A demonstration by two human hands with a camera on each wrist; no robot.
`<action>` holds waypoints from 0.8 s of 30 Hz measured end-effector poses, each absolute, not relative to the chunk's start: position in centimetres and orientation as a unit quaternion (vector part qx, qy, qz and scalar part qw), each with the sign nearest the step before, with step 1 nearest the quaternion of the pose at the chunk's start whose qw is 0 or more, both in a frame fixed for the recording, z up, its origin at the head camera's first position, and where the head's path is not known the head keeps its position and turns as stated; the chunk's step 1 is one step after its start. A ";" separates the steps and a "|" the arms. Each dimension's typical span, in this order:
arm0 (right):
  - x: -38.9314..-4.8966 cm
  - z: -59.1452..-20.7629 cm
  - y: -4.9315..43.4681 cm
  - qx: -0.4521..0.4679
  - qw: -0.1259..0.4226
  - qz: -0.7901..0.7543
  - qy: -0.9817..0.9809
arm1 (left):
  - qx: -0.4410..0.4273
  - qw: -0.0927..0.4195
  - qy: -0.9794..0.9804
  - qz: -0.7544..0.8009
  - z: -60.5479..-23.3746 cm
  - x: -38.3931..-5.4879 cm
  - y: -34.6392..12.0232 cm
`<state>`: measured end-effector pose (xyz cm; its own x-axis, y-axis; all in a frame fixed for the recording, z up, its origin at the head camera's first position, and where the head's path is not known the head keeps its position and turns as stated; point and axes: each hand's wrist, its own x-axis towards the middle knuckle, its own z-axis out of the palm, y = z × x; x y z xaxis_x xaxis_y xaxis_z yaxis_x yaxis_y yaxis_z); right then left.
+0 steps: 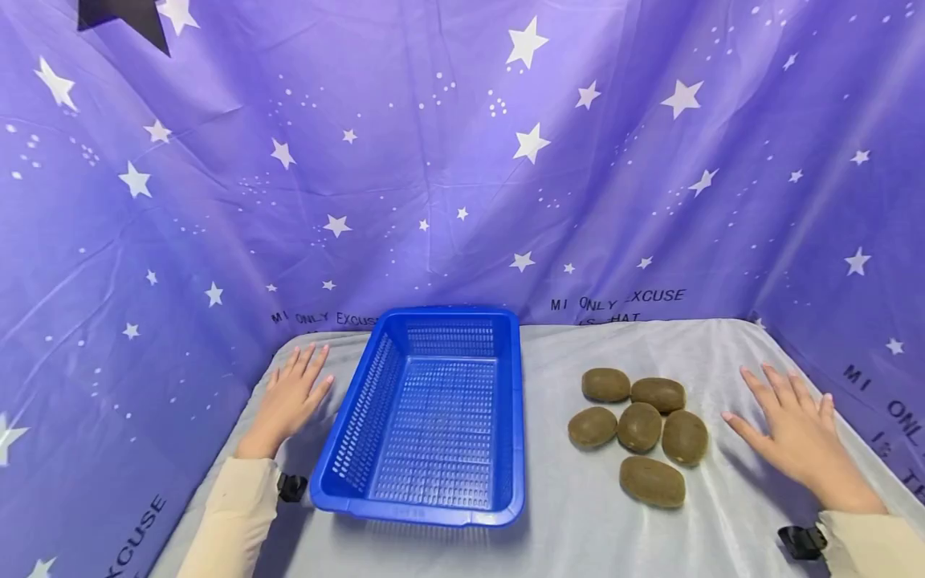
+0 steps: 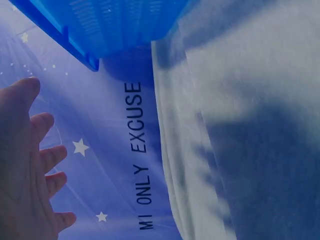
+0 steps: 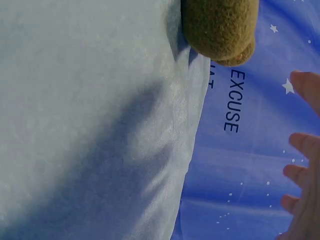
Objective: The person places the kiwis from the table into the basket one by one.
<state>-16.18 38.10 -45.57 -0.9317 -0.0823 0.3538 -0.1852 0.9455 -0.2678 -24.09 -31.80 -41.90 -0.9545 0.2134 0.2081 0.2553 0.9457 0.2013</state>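
Observation:
A blue plastic basket [image 1: 509, 417] with slotted sides stands on the table, nothing inside it. My left hand [image 1: 292, 397] is spread just left of it, palm down and holding nothing; in the left wrist view the basket [image 2: 130, 25] shows above the hand [image 2: 25, 165]. Several brown, fuzzy kiwifruit [image 1: 639, 427] lie grouped right of the basket, one kiwifruit [image 1: 652, 482] nearer the front. Farther right, my right hand [image 1: 798, 433] has its fingers spread and holds nothing. Kiwifruit [image 3: 220, 27] also show at the top of the right wrist view, apart from the hand [image 3: 307, 185].
A pale grey cloth [image 1: 578, 538] covers the table. Purple curtains [image 1: 433, 160] with white stars and black lettering close in the back and both sides. Dark wrist straps [image 1: 802, 543] sit at the cream sleeves [image 1: 234, 514].

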 end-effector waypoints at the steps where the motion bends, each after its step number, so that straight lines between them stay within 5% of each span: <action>1: -16.2 -45.6 38.0 0.073 0.175 0.149 -0.970 | -0.119 0.088 -0.982 -0.120 -41.9 -24.1 -31.8; 24: -15.7 -45.3 35.6 0.137 0.238 0.188 -0.943 | -0.196 0.065 -0.916 -0.344 -42.8 -24.1 -30.0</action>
